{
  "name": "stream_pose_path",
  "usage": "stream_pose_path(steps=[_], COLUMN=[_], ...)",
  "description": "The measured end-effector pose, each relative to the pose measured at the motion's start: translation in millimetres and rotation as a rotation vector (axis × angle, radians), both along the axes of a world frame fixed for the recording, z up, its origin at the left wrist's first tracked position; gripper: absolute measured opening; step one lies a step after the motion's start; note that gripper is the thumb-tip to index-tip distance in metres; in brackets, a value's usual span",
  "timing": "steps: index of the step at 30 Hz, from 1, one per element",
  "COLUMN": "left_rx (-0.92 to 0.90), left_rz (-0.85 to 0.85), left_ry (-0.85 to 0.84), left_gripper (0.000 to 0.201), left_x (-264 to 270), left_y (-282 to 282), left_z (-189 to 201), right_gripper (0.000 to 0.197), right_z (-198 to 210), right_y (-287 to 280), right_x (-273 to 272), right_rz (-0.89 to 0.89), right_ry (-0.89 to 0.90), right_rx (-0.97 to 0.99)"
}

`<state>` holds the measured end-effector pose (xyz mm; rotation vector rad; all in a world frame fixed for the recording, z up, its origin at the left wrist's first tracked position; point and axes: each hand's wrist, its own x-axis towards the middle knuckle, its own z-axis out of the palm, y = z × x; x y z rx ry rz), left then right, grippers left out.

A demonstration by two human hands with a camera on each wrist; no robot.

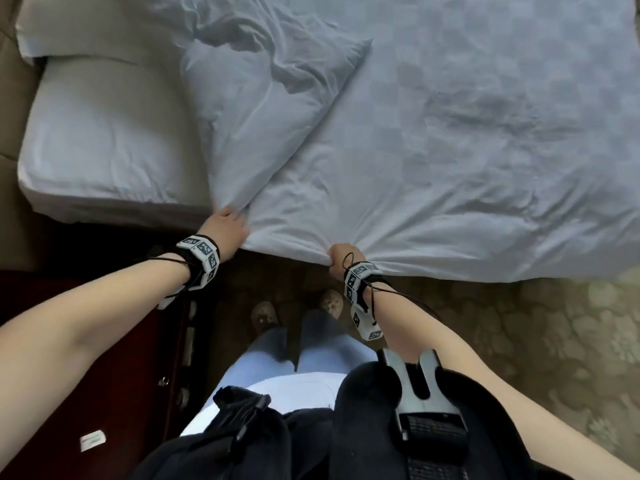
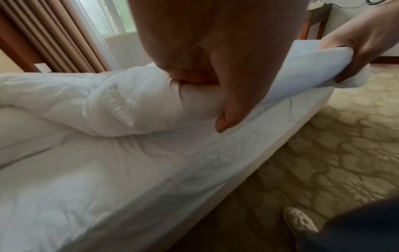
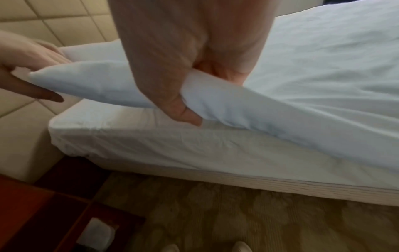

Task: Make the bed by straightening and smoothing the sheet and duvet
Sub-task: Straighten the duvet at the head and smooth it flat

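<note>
duvet (image 1: 433, 140) pale blue-white, faint checkered weave; sheet (image 3: 172, 141) plain white, creamier on the mattress side; carpet (image 1: 554, 323) beige/olive with rounded blotch pattern; headboard (image 3: 54, 22) cream, quilted squares; curtains (image 2: 56, 34) tan-brown, vertical pleats; wrist bands (image 1: 204, 258) black with white-and-black square markers; nightstand (image 1: 104, 341) dark red-brown; shoe (image 2: 300, 220) off-white, perforated; trousers (image 1: 277, 358) light blue
</note>
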<state>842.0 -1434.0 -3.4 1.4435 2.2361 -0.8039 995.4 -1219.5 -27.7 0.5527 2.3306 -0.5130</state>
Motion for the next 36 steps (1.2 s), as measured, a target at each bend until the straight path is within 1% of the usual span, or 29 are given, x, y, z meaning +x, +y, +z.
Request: stream_pose_path(steps=[3, 5, 7, 8, 10, 11, 14, 17, 19, 22, 24, 27, 30, 33, 36], left_rx=[0.097, 0.036, -0.021, -0.049, -0.116, -0.132, -0.145, -0.093, -0.042, 0.063, 0.125, 0.197, 0.23, 0.222, 0.169], left_rz=[-0.03, -0.029, 0.041, 0.058, 0.088, 0.124, 0.248, 0.344, 0.384, 0.388, 0.347, 0.234, 0.165, 0.077, -0.009], left_ry=[-0.073, -0.132, -0.244, -0.277, -0.289, -0.288, -0.269, -0.237, -0.224, -0.185, -0.147, -0.113, -0.118, -0.147, -0.18], left_gripper=[0.04, 0.048, 0.054, 0.052, 0.042, 0.039, 0.041, 0.044, 0.044, 0.046, 0.047, 0.048, 0.051, 0.053, 0.056], left_x=[7.4, 11.6, 12.5, 11.2, 6.9, 2.6, -18.9, -55.7, -81.4, -122.5, -148.9, -186.0, -213.0, -228.8, -245.0], left_y=[-25.4, -36.8, -47.5, -53.3, -65.1, -73.5, -94.1, -97.4, -86.8, -55.3, -27.7, 19.9, 63.4, 95.5, 135.5], left_z=[-18.5, -29.2, -35.8, -35.5, -34.3, -33.5, -25.8, -15.1, -5.5, 12.7, 21.0, 25.6, 18.1, 3.8, -13.2], right_gripper=[0.027, 0.03, 0.034, 0.037, 0.042, 0.044, 0.044, 0.044, 0.045, 0.046, 0.049, 0.052, 0.051, 0.05, 0.058], right_z=[-16.4, -22.1, -23.8, -22.5, -19.1, -16.1, -5.6, 5.9, 10.6, 13.4, 13.2, 2.2, -20.4, -42.0, -63.0], right_y=[-12.6, -18.7, -26.8, -31.5, -38.9, -42.8, -49.4, -46.0, -41.1, -30.3, -20.7, -1.2, 17.7, 30.3, 43.3], right_x=[0.0, 0.1, -2.7, -6.4, -16.9, -24.6, -51.9, -82.2, -97.8, -121.7, -136.5, -159.9, -182.8, -200.1, -218.1], right_rz=[0.051, 0.049, -0.016, -0.05, -0.098, -0.11, -0.134, -0.145, -0.15, -0.171, -0.197, -0.269, -0.338, -0.437, -0.597], right_ry=[-0.068, -0.115, -0.129, -0.118, -0.083, -0.065, -0.029, 0.005, 0.033, 0.044, 0.046, 0.064, 0.037, 0.024, 0.014], right_rx=[0.011, 0.02, 0.009, 0.006, 0.017, 0.035, 0.069, 0.048, 0.043, 0.044, 0.033, -0.012, -0.07, -0.124, -0.222])
